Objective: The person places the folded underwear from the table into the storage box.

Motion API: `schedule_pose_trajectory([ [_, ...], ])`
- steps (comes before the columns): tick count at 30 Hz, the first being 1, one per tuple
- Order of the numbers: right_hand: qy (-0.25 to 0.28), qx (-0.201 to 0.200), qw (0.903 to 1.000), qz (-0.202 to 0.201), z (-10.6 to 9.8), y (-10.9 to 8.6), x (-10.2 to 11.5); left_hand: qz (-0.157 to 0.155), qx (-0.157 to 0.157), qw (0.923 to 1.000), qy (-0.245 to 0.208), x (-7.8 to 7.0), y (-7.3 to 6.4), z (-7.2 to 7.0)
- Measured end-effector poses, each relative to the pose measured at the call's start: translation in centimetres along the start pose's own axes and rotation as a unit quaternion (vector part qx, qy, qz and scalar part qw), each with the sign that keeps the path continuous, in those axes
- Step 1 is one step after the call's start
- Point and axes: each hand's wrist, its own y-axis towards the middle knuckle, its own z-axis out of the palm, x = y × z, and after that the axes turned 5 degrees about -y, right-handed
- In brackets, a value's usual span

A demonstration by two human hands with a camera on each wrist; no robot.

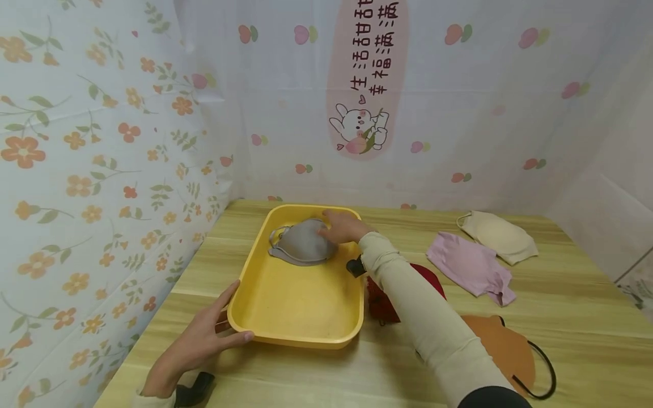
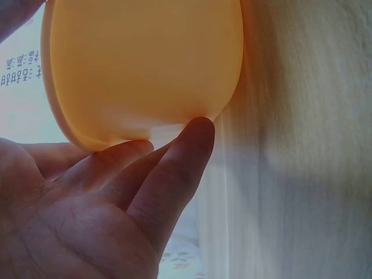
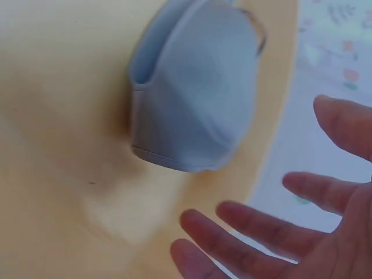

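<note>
A folded grey bra [image 1: 305,242] lies in the far part of a yellow plastic basin [image 1: 301,306]. My right hand [image 1: 347,226] hovers over the basin's far right side, beside the bra. In the right wrist view its fingers [image 3: 256,229] are spread and apart from the grey bra [image 3: 195,87], holding nothing. At the basin's near left corner, my left hand [image 1: 204,331] holds the wall from outside, thumb on the near side and fingers round the left side. The left wrist view shows those fingertips [image 2: 197,131] against the basin's outer wall [image 2: 145,64].
Right of the basin lies a red bra [image 1: 382,300], partly hidden by my right sleeve. An orange-brown bra [image 1: 502,345] with a black strap, a lilac bra [image 1: 466,263] and a cream bra [image 1: 500,235] lie farther right on the wooden table [image 1: 576,317]. Patterned sheets hang behind and at left.
</note>
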Motion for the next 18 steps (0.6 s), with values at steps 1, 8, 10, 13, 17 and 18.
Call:
schedule_pose_trajectory([
  [1,-0.009,-0.003,0.9999,-0.009,-0.3,-0.2,-0.1,0.001,0.000,1.0000,0.000,0.0,0.0,0.0],
  [8,-0.052,-0.022,0.9953,-0.079,-1.6,-2.1,-1.5,0.007,0.001,1.0000,-0.003,0.0,0.1,0.1],
  [10,-0.045,-0.020,0.9946,-0.092,-1.9,-3.0,-2.1,0.007,0.000,1.0000,-0.001,0.0,0.1,0.1],
  [13,-0.028,-0.021,0.9943,-0.101,-2.2,-4.5,-2.9,0.008,-0.001,1.0000,0.000,0.0,0.1,0.1],
  [17,-0.016,-0.026,0.9936,-0.109,-2.3,-6.6,-3.5,0.008,0.002,1.0000,-0.002,0.0,0.0,0.1],
  [18,-0.015,-0.029,0.9931,-0.113,-2.2,-7.0,-3.6,0.007,0.003,1.0000,-0.002,0.0,-0.1,0.1],
])
